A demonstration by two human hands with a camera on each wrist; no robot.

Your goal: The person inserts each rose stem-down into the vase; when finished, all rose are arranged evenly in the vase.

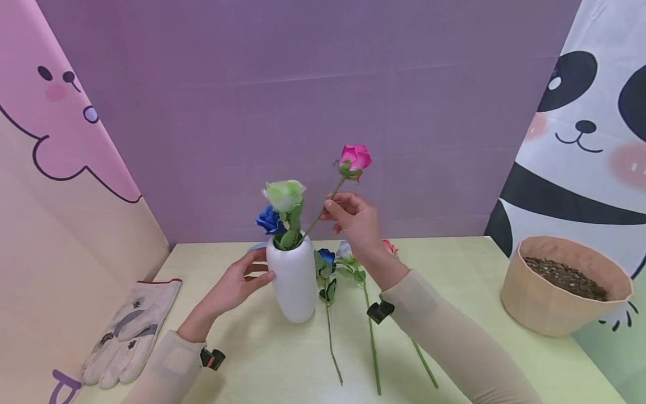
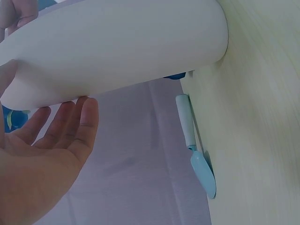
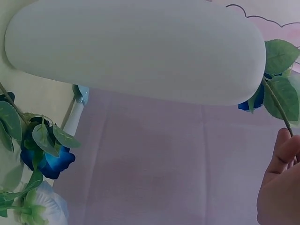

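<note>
In the head view my left hand (image 1: 242, 285) holds the white vase (image 1: 292, 280) from its left side, thumb in front and fingertips on the far wall. My right hand (image 1: 357, 221) pinches the stem of a pink rose (image 1: 355, 157) between thumb and fingers, to the right above the vase. The lower end of that stem slants into the vase mouth. A pale green rose (image 1: 284, 194) and a blue rose (image 1: 270, 220) stand in the vase with green leaves. The left wrist view shows fingertips (image 2: 89, 110) against the vase wall.
Several flowers lie right of the vase: a dark blue rose (image 1: 327, 256), a pale one (image 1: 345, 249) and a coral one (image 1: 390, 246). A light blue trowel (image 2: 187, 126) lies behind the vase. Gloves (image 1: 133, 331) lie left; a tan pot (image 1: 550, 303) with soil stands right.
</note>
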